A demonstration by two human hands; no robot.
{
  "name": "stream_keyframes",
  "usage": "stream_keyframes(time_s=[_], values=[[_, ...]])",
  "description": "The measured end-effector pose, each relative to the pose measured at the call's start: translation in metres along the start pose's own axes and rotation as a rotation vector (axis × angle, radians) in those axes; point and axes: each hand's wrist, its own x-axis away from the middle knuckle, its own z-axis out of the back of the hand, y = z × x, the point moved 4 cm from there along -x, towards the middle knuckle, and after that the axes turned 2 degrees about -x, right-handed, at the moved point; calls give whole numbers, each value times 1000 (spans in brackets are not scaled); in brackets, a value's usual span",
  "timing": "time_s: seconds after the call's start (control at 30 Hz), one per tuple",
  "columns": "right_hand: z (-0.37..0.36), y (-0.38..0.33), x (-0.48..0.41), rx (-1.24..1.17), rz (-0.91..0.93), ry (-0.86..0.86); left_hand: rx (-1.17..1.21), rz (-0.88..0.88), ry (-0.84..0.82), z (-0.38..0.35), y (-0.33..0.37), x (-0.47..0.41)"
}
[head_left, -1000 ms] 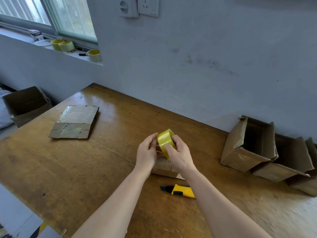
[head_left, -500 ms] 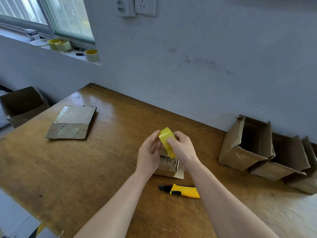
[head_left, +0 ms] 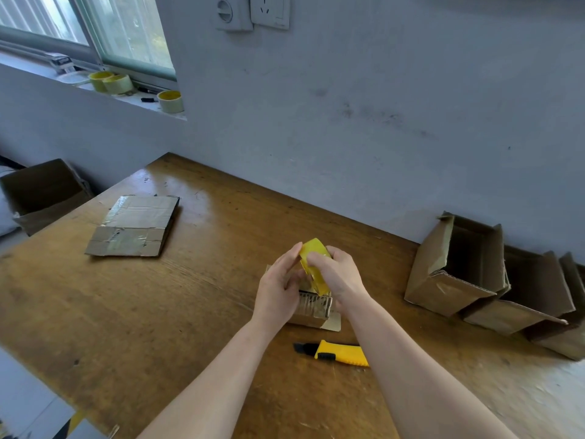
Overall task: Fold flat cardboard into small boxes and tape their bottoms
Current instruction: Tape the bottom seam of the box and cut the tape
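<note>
A yellow tape roll (head_left: 311, 264) is held upright between both hands at the table's middle. My right hand (head_left: 340, 277) grips it from the right, fingers over its rim. My left hand (head_left: 278, 286) touches its left side, fingers at the tape's edge. Directly under the hands a small cardboard box (head_left: 313, 310) stands on the wooden table (head_left: 158, 312), partly hidden by them. A stack of flat cardboard (head_left: 134, 224) lies at the left. Three folded boxes (head_left: 459, 264) lie on their sides at the right against the wall.
A yellow utility knife (head_left: 337, 353) lies on the table just in front of the small box, between my forearms. An open carton (head_left: 41, 191) sits off the table's left edge. Several tape rolls (head_left: 171, 101) rest on the window sill. The grey wall bounds the table's far side.
Both hands have lowered the tape roll slightly toward the small box, which now shows more from under them. The roll has tilted in my fingers.
</note>
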Motion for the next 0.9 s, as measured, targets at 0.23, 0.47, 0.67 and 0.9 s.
stream_keyframes(time_s=[0.23, 0.47, 0.67, 0.9], values=[[1, 3, 3, -72, 15, 6, 5, -19, -1, -1, 1, -2], [3, 3, 1, -63, 18, 16, 22, -42, 8, -4, 7, -2], [2, 2, 2, -92, 9, 24, 18, -33, -1, -5, 8, -3], [2, 2, 5, -111, 13, 13, -7, -37, 8, -5, 7, -7]])
